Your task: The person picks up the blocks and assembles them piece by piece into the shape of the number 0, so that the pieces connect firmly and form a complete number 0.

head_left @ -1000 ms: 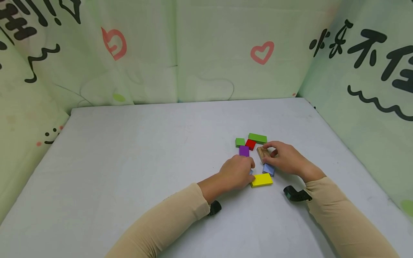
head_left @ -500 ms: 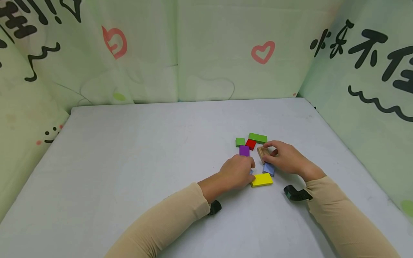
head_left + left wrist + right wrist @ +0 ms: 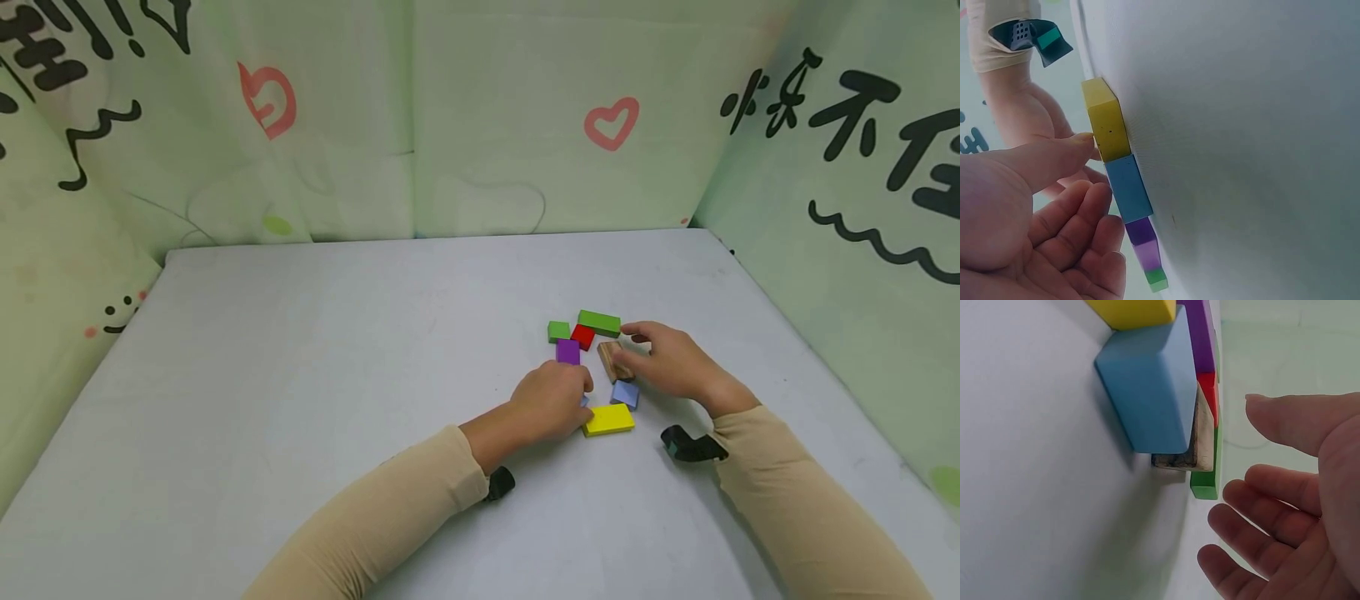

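A natural wood block [image 3: 612, 362] lies on the table inside a ring of coloured blocks. Just right of it, my right hand [image 3: 675, 362] is spread, and the right wrist view shows a gap between its fingers and the blocks. My left hand [image 3: 551, 400] stays low at the ring's left side. Its thumb touches the yellow block [image 3: 1107, 119], with loosely curled fingers beside a blue block [image 3: 1129, 187] that the hand mostly hides in the head view. A purple block [image 3: 567, 351] sits beyond the left knuckles. Another blue block [image 3: 1147, 394] stands between the yellow and wood blocks.
At the ring's far side lie a red block [image 3: 582, 337], a small green block [image 3: 558, 332] and a long green block [image 3: 599, 322]. The white table [image 3: 337, 375] meets printed pale green cloth [image 3: 480, 125] at its back and sides.
My right hand has let go of the wood block, its fingers spreading and moving slightly up and right. The wood block stays where it was, and my left hand has not visibly moved.
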